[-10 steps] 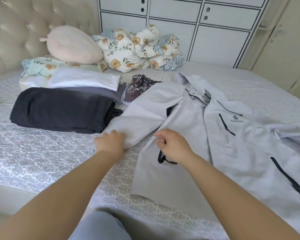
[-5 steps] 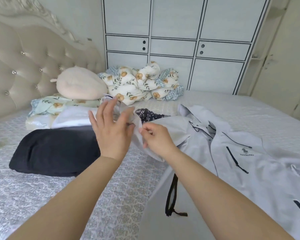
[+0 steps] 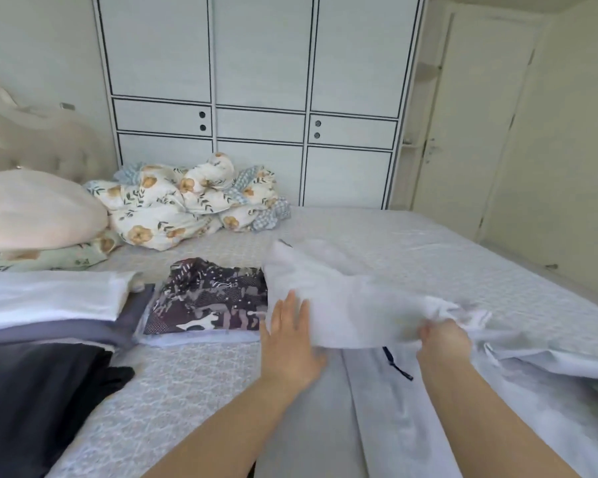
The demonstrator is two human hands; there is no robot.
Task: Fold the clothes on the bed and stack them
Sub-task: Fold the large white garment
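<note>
My right hand (image 3: 444, 343) grips the jacket (image 3: 342, 305) sleeve, fingers curled in the cloth, I think; it's blurred. Left hand (image 3: 290, 343) lies flat, fingers spread, at the fold's edge. Jacket's across the bed (image 3: 497, 270), beside the patterned garment (image 3: 208, 298). Risk: sleeve bunches w/o left-hand pressure, fold goes crooked.

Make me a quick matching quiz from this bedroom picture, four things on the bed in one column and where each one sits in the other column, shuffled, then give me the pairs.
Things:
1. floral quilt
2. patterned dark garment
3. pale grey jacket
4. black folded garment

Places:
A. near left corner of the view
B. bunched up by the wardrobe
C. under both hands
D. folded flat, just left of the left hand

Pairs: 1-B, 2-D, 3-C, 4-A
</note>
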